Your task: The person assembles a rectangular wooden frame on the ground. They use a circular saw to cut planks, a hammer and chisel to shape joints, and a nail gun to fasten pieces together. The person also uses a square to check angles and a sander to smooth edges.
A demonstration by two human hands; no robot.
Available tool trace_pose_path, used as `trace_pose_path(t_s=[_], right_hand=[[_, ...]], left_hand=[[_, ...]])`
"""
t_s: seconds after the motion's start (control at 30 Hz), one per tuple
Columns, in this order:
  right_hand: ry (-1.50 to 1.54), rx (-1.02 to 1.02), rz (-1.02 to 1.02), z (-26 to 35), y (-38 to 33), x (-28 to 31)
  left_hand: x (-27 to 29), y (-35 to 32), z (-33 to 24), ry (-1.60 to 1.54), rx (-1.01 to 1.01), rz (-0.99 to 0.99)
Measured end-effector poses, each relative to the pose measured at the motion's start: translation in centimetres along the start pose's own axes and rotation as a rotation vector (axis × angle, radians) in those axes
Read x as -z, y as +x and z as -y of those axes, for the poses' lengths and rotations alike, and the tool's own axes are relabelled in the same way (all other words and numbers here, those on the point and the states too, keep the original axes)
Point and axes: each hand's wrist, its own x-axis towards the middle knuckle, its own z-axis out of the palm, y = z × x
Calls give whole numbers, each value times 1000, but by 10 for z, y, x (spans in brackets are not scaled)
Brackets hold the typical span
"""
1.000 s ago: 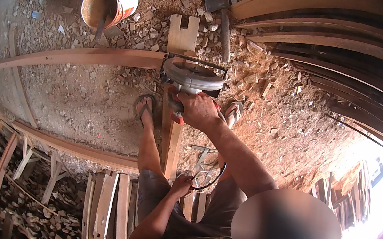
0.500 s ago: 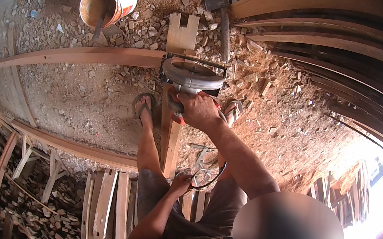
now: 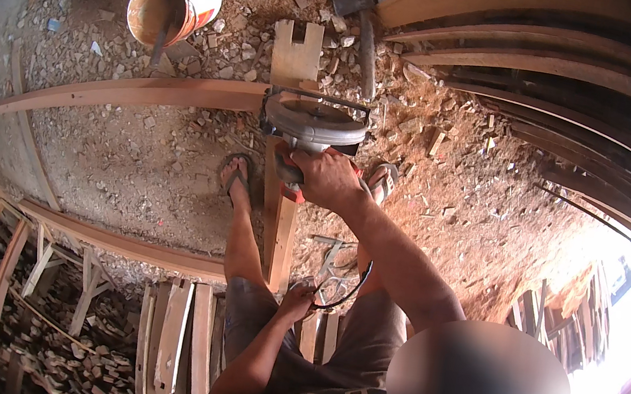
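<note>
Underfoot: dirt floor (image 3: 135,163) strewn with wood chips and offcuts.
Far right: stack of long curved planks (image 3: 559,70).
Left to middle: curved plank (image 3: 129,90) lying across the floor, its end at the saw.
Middle: upright board (image 3: 279,224) between the sandalled feet.
Far left: bucket (image 3: 173,8) tipped on its side.
Saw: circular saw (image 3: 313,124) on the board's far end.
Right hand (image 3: 326,178): grip closed around the saw's handle.
Left hand (image 3: 297,299): grip closed on the black cord (image 3: 347,290), near the knee.
Far middle: hatchet (image 3: 360,22) on the chips.
</note>
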Motion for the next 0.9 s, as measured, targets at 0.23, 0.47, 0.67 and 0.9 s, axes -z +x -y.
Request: trace_pose_path(t_s=[0.23, 0.47, 0.67, 0.9], right_hand=[[82, -32, 3, -6, -1, 9], [103, -8, -19, -25, -6, 2], [99, -25, 65, -28, -8, -2], [21, -87, 28, -46, -72, 16]], left_hand=[[-6, 1, 2, -86, 15, 0], [-6, 37, 45, -185, -35, 89], [-8, 8, 7, 235, -149, -10], [-23, 10, 5, 305, -84, -11]])
